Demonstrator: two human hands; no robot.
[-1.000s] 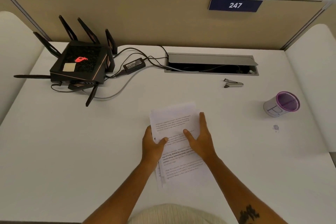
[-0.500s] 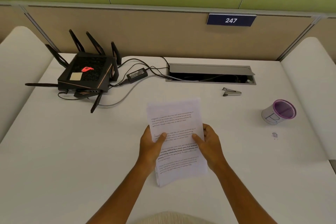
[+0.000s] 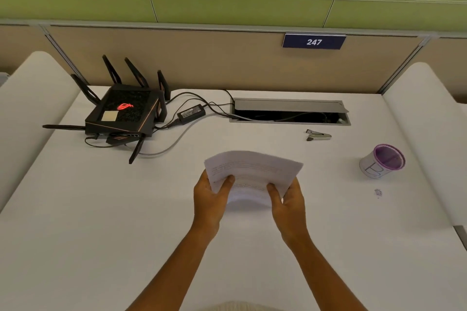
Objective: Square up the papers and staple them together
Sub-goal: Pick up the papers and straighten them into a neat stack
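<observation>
A thin stack of printed white papers is raised off the white desk and stands nearly upright, bowed across its width. My left hand grips its left edge with the thumb on the front sheet. My right hand grips its right edge the same way. A small silver stapler lies on the desk beyond the papers to the right, well apart from both hands.
A black router with antennas and its cables and power brick occupy the back left. An open cable hatch sits at the back centre. A white cup with a purple rim stands at the right.
The papers lay flat under both hands a second ago; both hands have lifted them off the desk and tipped them up on edge. The head camera tilted upward.
</observation>
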